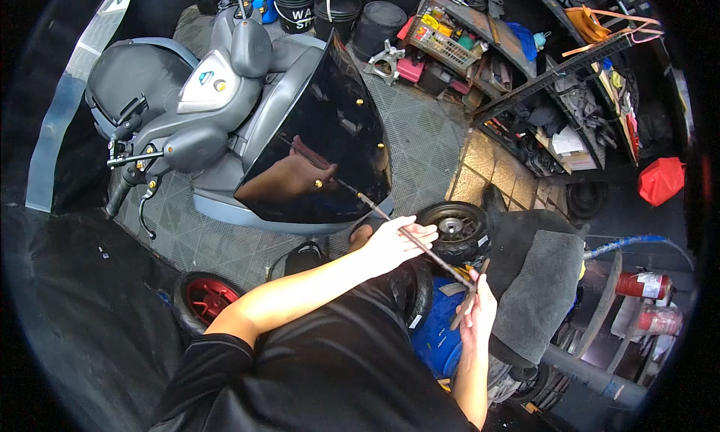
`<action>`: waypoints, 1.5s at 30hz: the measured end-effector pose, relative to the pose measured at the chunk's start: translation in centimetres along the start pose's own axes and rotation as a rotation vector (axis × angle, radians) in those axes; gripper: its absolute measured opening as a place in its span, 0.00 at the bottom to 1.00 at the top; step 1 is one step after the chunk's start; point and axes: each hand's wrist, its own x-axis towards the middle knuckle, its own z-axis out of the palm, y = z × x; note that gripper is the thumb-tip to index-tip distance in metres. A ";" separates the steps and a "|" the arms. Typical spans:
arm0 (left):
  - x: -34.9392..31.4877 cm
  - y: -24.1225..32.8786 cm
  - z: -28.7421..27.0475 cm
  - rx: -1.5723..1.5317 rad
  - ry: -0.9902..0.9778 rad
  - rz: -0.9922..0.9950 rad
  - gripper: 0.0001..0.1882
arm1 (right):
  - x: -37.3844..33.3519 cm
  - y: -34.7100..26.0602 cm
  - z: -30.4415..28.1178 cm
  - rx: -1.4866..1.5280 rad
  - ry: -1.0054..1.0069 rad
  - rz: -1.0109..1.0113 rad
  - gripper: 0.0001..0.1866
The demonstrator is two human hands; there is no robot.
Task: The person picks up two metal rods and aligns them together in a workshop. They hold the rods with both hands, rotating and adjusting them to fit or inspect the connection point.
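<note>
My right hand (478,316) grips the crossbar of a long T-handle wrench (448,267). The wrench's thin shaft runs up and left, across my left hand (396,246), whose fingers are stretched out flat beside it. Its far end meets the lower edge of a glossy dark windshield (330,132), next to one of several gold-coloured bolts (319,184). My hand is mirrored in that panel. The windshield stands in front of a grey scooter (225,94), covering part of it; how the two are joined cannot be made out.
Wheels with tires (451,229) lie near my legs, with a red-rimmed wheel (206,297) at lower left. A stool with a grey cloth (536,289) stands at my right. Black buckets (337,10) and a cluttered tool shelf (450,42) line the far side.
</note>
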 end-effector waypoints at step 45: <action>0.1 0.4 0.0 0.029 0.030 0.008 0.19 | 0.6 -0.9 -1.6 -0.351 0.006 -0.051 0.29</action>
